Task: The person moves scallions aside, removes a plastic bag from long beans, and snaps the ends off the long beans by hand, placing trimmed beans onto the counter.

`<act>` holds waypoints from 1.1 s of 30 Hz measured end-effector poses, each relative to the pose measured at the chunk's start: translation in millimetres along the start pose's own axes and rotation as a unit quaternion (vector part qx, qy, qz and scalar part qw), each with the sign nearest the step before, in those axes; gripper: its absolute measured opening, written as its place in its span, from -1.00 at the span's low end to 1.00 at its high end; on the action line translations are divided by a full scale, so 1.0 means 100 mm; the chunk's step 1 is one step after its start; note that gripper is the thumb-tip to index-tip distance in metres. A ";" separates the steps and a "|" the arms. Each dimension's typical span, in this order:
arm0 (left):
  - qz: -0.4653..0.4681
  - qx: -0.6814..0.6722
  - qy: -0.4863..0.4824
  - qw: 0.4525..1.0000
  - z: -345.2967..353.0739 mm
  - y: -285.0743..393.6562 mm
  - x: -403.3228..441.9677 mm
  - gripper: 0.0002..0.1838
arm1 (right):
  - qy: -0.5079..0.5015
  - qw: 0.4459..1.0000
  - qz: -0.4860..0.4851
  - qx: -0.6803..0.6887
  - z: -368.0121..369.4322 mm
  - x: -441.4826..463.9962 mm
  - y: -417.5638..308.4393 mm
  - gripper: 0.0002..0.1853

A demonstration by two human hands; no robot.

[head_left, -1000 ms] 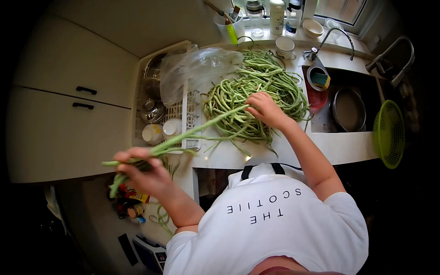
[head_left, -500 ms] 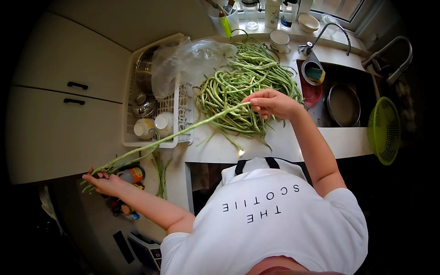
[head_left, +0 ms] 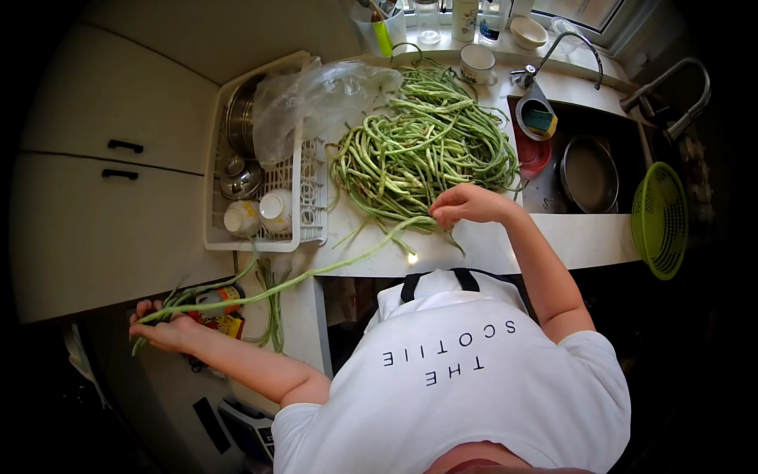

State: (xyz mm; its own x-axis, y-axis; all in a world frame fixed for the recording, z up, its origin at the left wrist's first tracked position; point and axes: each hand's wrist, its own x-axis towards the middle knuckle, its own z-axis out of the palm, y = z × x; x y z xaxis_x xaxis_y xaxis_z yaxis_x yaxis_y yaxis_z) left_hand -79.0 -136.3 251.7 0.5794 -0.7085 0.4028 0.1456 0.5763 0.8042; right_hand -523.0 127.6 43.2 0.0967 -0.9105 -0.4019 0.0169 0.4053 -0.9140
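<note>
In the head view, the person's left hand (head_left: 162,325) is curling around several green bean ends beyond the counter's left-hand edge, one long bean (head_left: 316,270) is stretching across to the right hand (head_left: 474,203), whose fingertips are pressing together, though whether they are gripping it cannot be told. A bean pile (head_left: 418,142) is lying between a white dish rack (head_left: 298,229) and the sink (head_left: 542,193), leaving a bare strip along the front edge. The pale, glossy counter (head_left: 564,237) is running beneath a bright window ledge (head_left: 505,52), with beige cabinets (head_left: 71,221) standing at left.
</note>
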 end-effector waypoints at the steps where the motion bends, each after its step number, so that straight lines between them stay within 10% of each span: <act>1: 0.000 0.001 0.002 1.000 0.02 -0.03 -0.05 -0.62 | -0.002 1.000 0.001 -0.001 0.01 0.05 0.03 -0.71; 3: -0.068 -0.093 -0.084 0.990 0.01 -0.16 -0.11 -0.62 | 0.256 0.935 -0.126 -0.213 0.05 0.19 0.02 -0.74; 5: -0.175 -0.149 -0.208 0.951 -0.05 -0.34 -0.24 -0.68 | 0.306 0.916 -0.135 -0.220 0.04 0.39 -0.06 -0.73; 8: -0.294 -0.138 -0.196 0.925 0.34 -0.44 -0.91 -0.71 | 0.451 0.698 -0.307 -0.464 0.00 0.76 -0.06 -0.70; 13: -0.410 -0.122 -0.330 0.841 0.63 -0.57 -1.77 -0.76 | 0.290 0.791 -0.151 -0.516 0.06 0.71 -0.37 -0.78; 16: -0.479 -0.038 -0.384 0.788 0.59 -0.72 -2.06 -0.73 | 0.308 0.930 -0.162 -0.120 0.24 0.52 -0.61 -0.76; 23: -0.441 -0.029 -0.460 0.770 0.86 -0.56 -2.54 -0.57 | 0.307 0.849 -0.363 -0.230 0.74 0.13 -0.80 -0.87; 33: -0.418 -0.074 -0.495 0.758 0.88 -0.48 -2.58 -0.70 | 0.346 0.801 -0.385 -0.300 0.82 0.03 -0.74 -0.83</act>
State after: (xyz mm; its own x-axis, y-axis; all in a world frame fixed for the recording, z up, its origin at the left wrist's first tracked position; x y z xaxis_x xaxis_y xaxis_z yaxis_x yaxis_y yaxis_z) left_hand -305.8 -17.6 147.4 -0.6401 -0.7676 -0.0317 0.2605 -0.2557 0.9310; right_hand -442.2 101.7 114.5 -0.2918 -0.7834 0.5488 -0.6947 -0.2208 -0.6845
